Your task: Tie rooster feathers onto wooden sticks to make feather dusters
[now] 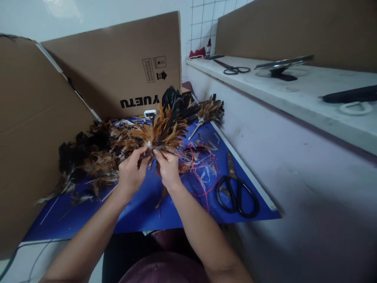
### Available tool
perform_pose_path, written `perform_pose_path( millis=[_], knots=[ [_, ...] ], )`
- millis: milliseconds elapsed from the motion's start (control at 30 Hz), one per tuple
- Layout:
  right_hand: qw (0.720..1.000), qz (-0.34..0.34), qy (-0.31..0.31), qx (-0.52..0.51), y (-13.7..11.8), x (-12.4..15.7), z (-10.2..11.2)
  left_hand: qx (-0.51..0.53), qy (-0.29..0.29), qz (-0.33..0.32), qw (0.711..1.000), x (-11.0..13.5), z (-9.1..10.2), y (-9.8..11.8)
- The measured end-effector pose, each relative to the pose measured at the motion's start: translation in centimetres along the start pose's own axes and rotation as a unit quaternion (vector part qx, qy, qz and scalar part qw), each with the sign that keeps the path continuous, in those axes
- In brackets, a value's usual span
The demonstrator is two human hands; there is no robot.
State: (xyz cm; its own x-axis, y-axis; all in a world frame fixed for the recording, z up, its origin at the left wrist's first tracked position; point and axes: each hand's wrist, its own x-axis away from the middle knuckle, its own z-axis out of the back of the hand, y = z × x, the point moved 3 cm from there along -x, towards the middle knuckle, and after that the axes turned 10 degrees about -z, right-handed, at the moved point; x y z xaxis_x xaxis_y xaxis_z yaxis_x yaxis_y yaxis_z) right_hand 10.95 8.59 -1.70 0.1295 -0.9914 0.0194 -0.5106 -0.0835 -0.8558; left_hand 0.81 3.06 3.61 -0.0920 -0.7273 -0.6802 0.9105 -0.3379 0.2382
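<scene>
Both hands meet at the base of a brown-orange feather bunch [167,127] that fans upward over the blue table top [141,216]. My left hand [132,171] pinches the pale base from the left. Close beside it, my right hand [169,167] has thumb and finger closed on the same base. Whether a thread lies between the fingertips is too small to make out. Left of my hands spreads a pile of brown and black feathers [100,157]. Red string [218,173] lies loosely looped to the right of my right hand.
Large black-handled scissors [237,196] lie at the table's right. A finished-looking feather bundle on a stick [206,112] rests at the back right. Cardboard [118,67] walls the back and left. A white ledge [309,94] at right carries more scissors [232,70].
</scene>
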Motion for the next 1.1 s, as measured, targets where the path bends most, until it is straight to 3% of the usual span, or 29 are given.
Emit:
perform_pose_path(
  millis=[133,267,500,633,867,1000,1100],
  knots=[
    [1.0,0.011,-0.007,0.002,0.0,-0.1,0.1,0.051,0.0,0.011,0.999,-0.1,0.5,0.5],
    [0.999,0.031,-0.014,-0.004,0.5,-0.4,0.2,0.151,0.011,0.08,0.985,-0.6,0.9,0.1],
    [0.999,0.026,-0.028,-0.035,0.8,-0.4,-0.1,0.37,0.041,0.215,0.903,-1.4,0.1,-1.8],
    [0.998,0.025,-0.021,-0.05,0.6,-0.3,-0.1,0.462,-0.001,0.272,0.844,-1.8,-0.6,-2.5],
    [1.0,0.016,-0.003,0.002,0.8,-0.6,0.4,0.533,-0.13,0.283,0.787,-2.6,-1.7,-2.3],
    [0.998,0.008,0.006,0.054,1.6,-1.2,0.8,0.56,-0.151,0.293,0.761,-2.3,-2.6,-2.5],
    [0.996,0.016,-0.001,0.091,2.1,-1.8,1.1,0.57,-0.134,0.304,0.752,-1.7,-3.6,-3.2]
  ],
)
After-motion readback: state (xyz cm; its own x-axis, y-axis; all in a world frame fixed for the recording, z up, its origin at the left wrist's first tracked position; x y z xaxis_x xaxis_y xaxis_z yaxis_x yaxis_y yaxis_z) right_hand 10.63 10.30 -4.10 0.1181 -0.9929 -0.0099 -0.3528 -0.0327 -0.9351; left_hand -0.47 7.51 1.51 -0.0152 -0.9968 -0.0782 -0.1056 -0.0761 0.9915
